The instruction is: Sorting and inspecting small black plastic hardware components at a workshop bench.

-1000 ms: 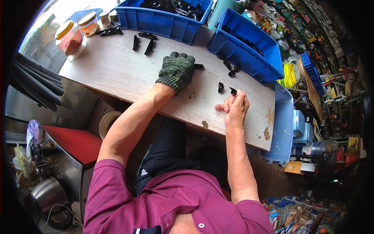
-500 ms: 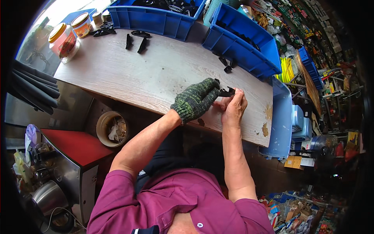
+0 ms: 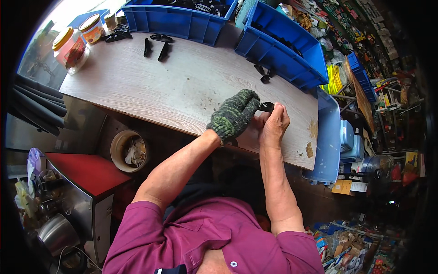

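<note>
- The small black part (image 3: 266, 107) sits between your hands, over the table (image 3: 182, 93).
- Your bare right hand (image 3: 274, 125) pinches it; your gloved left hand (image 3: 235, 114) meets it, grip hidden.
- Beyond, loose black pieces (image 3: 265, 79) lie beside a blue bin (image 3: 285, 65).

A: What is recorded as the support?
B: A pale wood-grained table (image 3: 137, 77), worn at near right.
A: And upon it?
B: Two blue bins (image 3: 178, 23) are set far; jars (image 3: 70, 49) are grouped far left beside a black cluster (image 3: 117, 34). Three black pieces (image 3: 163, 51) are laid right of these; small black parts (image 3: 265, 78) are scattered by the right bin.
</note>
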Demonstrator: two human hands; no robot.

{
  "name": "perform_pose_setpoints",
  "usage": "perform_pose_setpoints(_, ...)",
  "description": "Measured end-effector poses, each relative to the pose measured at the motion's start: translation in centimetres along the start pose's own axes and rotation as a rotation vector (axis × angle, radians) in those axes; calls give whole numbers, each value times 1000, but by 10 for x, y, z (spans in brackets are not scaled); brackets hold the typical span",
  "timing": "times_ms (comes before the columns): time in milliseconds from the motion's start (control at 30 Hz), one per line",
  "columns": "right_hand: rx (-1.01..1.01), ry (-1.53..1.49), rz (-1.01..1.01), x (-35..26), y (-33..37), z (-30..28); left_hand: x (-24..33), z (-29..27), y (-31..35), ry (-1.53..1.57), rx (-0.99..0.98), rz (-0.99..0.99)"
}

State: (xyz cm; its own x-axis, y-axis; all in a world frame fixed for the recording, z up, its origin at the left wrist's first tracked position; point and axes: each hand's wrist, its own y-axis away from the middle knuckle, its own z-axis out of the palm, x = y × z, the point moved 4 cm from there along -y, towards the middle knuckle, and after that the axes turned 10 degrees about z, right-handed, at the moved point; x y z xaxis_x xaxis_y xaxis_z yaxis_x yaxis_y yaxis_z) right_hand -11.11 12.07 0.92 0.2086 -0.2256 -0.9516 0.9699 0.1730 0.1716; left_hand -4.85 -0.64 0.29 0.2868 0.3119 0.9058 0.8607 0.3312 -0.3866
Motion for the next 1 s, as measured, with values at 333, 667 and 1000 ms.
perform_pose_setpoints(333, -3, 54, -51, -3, 7, 5, 6, -2, 3, -28, -32, -30)
perform_pose_setpoints(667, 48, 306, -321, -7, -6, -12, 14, 32, 11, -86, 50, 104)
perform_pose_setpoints(1000, 228, -89, 205, -15, -19, -46, 13, -26, -20, -525, 149, 205)
